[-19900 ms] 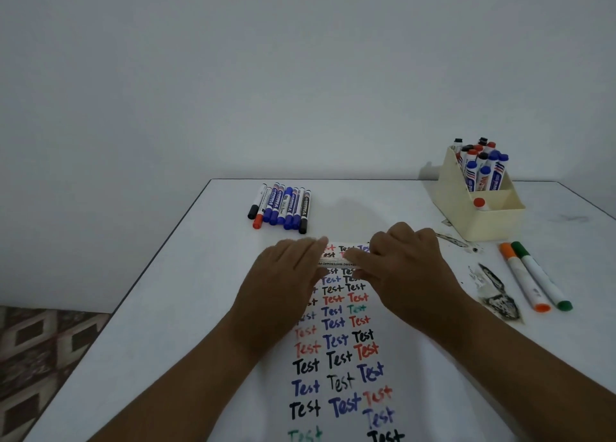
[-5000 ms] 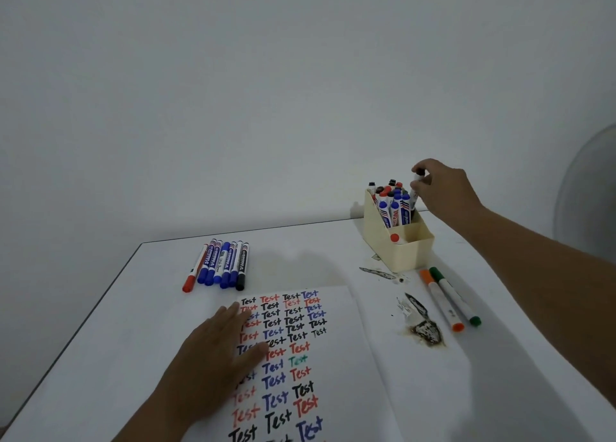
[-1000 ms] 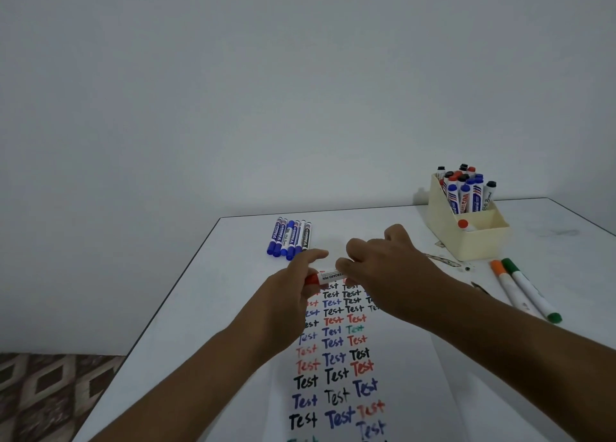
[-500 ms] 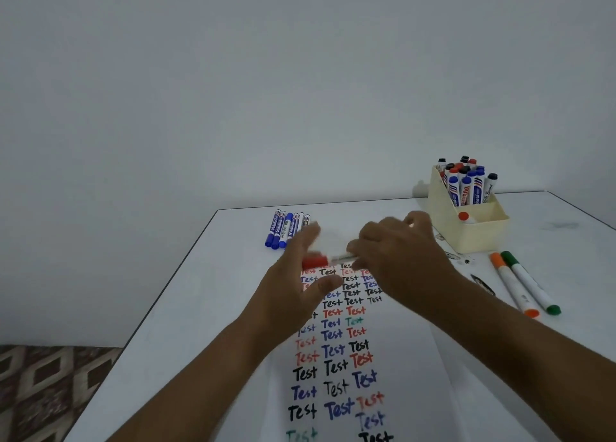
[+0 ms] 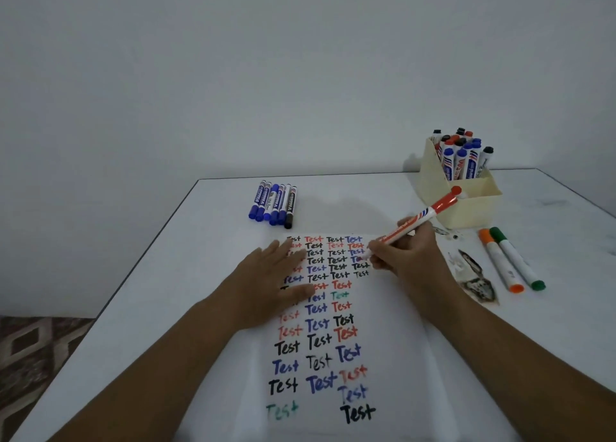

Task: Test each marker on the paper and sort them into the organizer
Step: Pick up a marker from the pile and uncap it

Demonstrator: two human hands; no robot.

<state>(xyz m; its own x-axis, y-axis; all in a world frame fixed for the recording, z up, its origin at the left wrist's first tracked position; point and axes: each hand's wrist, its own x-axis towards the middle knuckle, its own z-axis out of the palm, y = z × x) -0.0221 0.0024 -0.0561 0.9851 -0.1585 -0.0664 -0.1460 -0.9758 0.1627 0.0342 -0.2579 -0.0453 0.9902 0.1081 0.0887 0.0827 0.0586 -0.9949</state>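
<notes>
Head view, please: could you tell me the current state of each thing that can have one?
Red marker: held by the right hand, tip at the paper, cap posted on its back end.
Right hand: grips the red marker.
Left hand: flat on the paper.
Paper: flat, covered in "Test" words.
Organizer: upright, holding capped markers.
Row of markers: lying capped.
Orange and green markers: lying capped.

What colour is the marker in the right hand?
Red-orange and white marker, held by the right hand; the head view shows it.
</notes>
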